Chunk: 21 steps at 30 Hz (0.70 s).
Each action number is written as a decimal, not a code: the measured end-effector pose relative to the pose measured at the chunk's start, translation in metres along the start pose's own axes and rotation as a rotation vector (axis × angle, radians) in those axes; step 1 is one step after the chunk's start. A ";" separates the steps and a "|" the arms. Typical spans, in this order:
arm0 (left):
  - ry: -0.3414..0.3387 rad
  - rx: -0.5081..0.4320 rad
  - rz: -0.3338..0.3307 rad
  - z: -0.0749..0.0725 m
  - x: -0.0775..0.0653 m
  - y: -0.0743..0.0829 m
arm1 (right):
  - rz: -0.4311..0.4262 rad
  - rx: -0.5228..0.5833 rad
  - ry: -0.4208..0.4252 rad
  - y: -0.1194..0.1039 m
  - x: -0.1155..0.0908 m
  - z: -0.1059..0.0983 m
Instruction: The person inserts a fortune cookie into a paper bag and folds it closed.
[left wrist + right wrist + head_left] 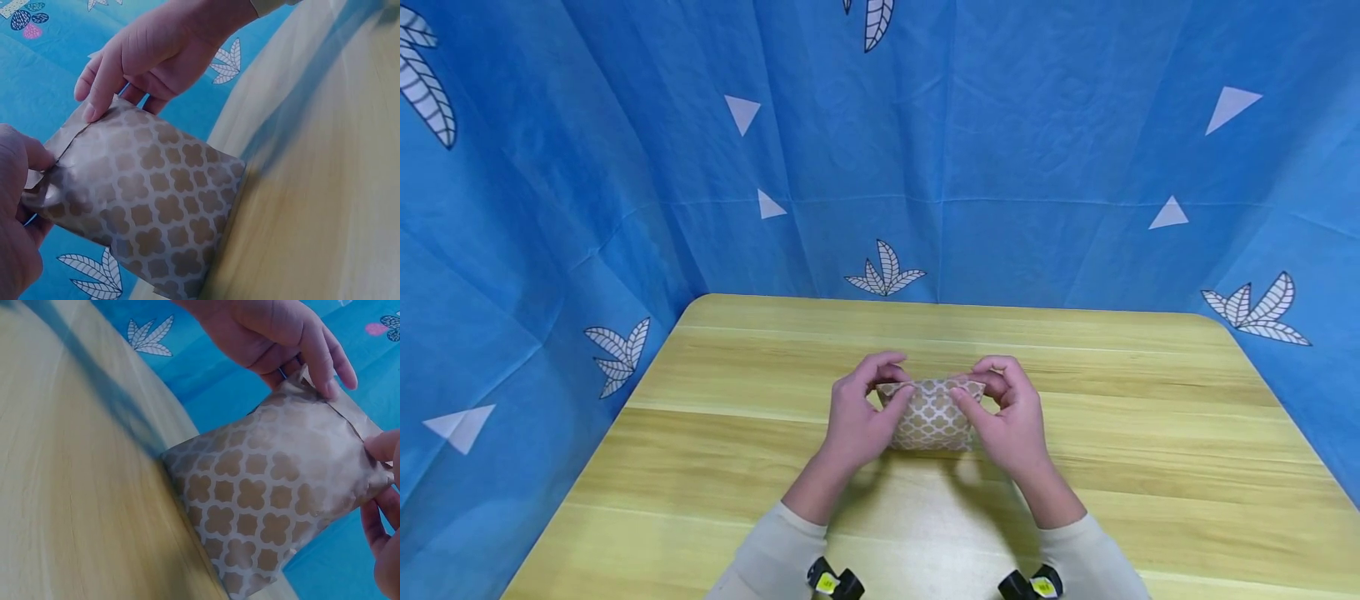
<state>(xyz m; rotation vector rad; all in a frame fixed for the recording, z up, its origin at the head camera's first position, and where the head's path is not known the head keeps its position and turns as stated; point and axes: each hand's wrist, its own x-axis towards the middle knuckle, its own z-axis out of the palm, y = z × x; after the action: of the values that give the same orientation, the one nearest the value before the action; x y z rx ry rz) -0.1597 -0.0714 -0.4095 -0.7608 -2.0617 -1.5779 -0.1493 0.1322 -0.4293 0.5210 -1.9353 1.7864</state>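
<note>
A brown paper bag point(934, 421) with a white lattice pattern stands on its bottom edge on the table, between both hands. Its top edge is folded over in a narrow strip, seen in both wrist views. My left hand point(862, 412) pinches the left end of this fold, thumb on the near face and fingers behind. At the right end, my right hand point(1013, 417) pinches the fold the same way. The bag point(156, 206) looks bulged in the left wrist view, and its contents are hidden. Fingertips behind the fold are partly hidden by the paper point(250, 487).
The light wooden table point(737, 358) has rounded far corners. Behind it and along both sides hangs a blue curtain point(1022, 167) printed with white leaves and triangles. A small black device point(835, 579) sits at each sleeve cuff.
</note>
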 end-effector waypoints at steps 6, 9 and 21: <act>-0.034 -0.021 -0.013 0.003 0.003 0.000 | -0.033 0.018 -0.009 -0.004 0.002 0.005; -0.032 -0.015 -0.004 0.004 0.004 0.000 | -0.035 0.016 -0.021 -0.005 0.003 0.009; -0.015 0.001 0.000 0.004 0.004 0.002 | -0.050 -0.053 -0.074 -0.013 0.014 0.018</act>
<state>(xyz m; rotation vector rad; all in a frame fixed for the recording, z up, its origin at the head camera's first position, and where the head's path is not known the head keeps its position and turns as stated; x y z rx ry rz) -0.1614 -0.0664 -0.4063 -0.7747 -2.0726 -1.5760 -0.1547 0.1136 -0.4114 0.6203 -1.9954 1.7027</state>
